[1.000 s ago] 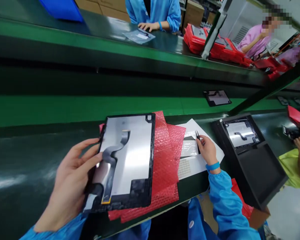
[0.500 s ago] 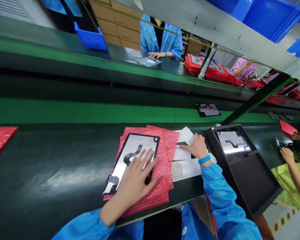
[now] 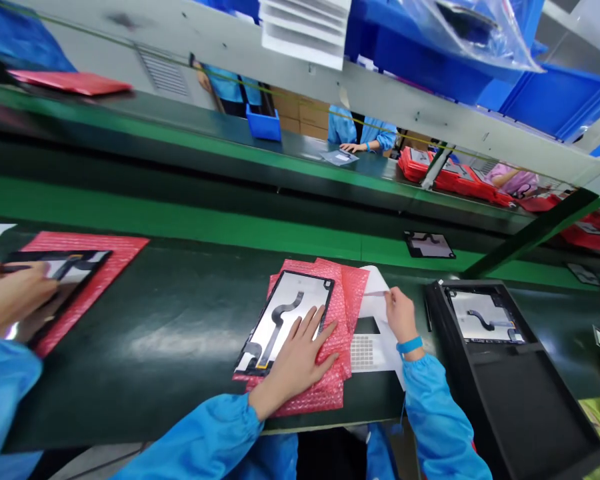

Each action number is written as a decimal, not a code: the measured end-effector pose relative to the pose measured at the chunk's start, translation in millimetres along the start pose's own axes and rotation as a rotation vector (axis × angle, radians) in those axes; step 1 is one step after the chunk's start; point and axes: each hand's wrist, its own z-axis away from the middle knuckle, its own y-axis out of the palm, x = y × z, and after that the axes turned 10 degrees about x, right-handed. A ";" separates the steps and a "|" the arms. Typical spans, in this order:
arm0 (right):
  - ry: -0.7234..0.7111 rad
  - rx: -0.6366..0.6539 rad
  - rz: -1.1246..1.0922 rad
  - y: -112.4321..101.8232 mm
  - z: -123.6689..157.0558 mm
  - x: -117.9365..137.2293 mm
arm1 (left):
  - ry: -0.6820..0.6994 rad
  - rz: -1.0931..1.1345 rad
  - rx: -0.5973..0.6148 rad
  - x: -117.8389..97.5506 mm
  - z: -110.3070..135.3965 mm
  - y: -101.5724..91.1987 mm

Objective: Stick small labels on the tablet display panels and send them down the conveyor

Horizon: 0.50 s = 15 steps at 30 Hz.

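Note:
My left hand (image 3: 300, 357) lies spread over the right edge of a flat screen panel (image 3: 284, 320) and the red bubble-wrap bags (image 3: 325, 390) beneath it. The panel has a silvery back, a black border and a dark curved ribbon cable. To the right, my right hand (image 3: 401, 313), with a blue wristband, pinches the edge of a white sheet (image 3: 377, 283), which is lifted and bent. Below that sheet sits a label sheet (image 3: 364, 353) with rows of small beige stickers, partly under the bags.
A black tray (image 3: 527, 387) holding another panel (image 3: 483, 317) stands at the right. On the left, a co-worker's hand (image 3: 15, 300) works over a panel on a red bubble-wrap bag (image 3: 100, 280). Another panel (image 3: 429, 245) lies near the bench's back. A shelf with blue bins (image 3: 560, 100) hangs overhead.
My left hand has come down onto the panel's right side. My right hand has drawn up the white sheet's edge. The view has swung left, bringing the left co-worker in.

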 end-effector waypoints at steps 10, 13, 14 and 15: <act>0.129 -0.884 -0.376 -139.9 33.8 0.9 | -0.073 0.360 0.033 -22.0 -5.6 -21.6; 0.206 -0.778 -0.366 -113.0 73.5 31.8 | -0.001 0.960 0.159 -53.8 -11.4 -35.2; 0.189 -0.679 -0.357 -96.1 87.8 41.2 | -0.032 1.214 0.160 -64.3 -14.3 -37.2; 0.144 -0.564 -0.347 -77.8 101.6 49.1 | -0.103 1.447 0.127 -73.4 -17.7 -37.8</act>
